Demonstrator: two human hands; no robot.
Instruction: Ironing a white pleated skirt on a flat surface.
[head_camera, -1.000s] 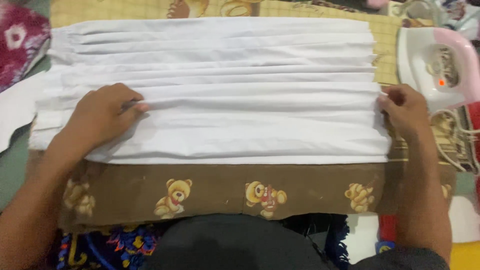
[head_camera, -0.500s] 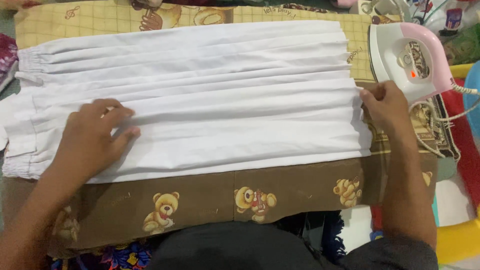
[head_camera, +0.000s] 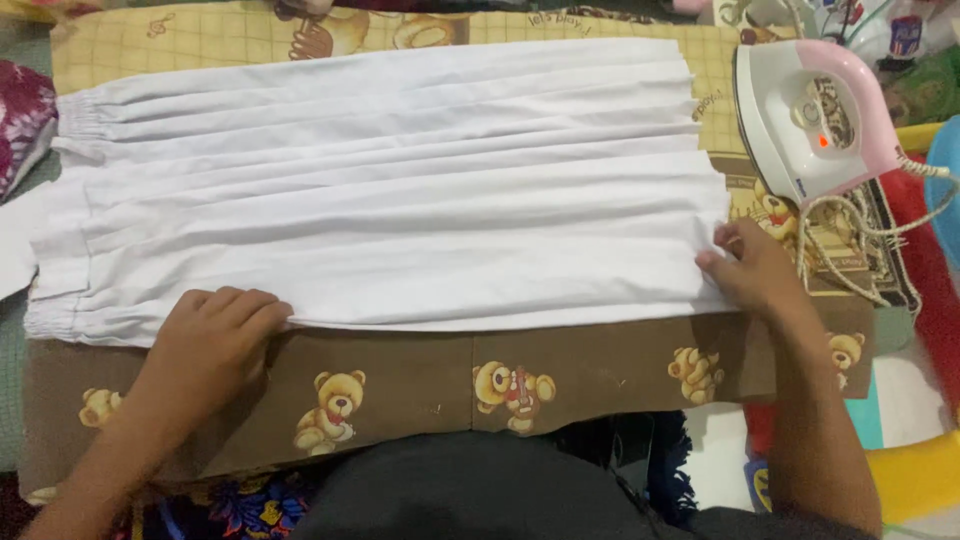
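Skirt (head_camera: 400, 190): white cloth, matt, pleated. Blanket (head_camera: 420, 380): soft printed cloth, matt. Iron (head_camera: 810, 120): glossy plastic.

Pink-and-white iron (head_camera: 812, 118) standing at right, coiled cord (head_camera: 850, 245) beside it, maroon patterned cloth (head_camera: 22, 115) at left

The white pleated cloth (head_camera: 390, 190) covers most of the bear-print blanket (head_camera: 420, 385), lying flat, so a hand can pass over it anywhere. The brown strip of blanket along the near edge is bare between the left hand (head_camera: 205, 345) and right hand (head_camera: 750, 265). To the right, the pink and white iron (head_camera: 815, 120) stands just beside the cloth's edge, its cord (head_camera: 850, 240) looped below it, crowding that side.
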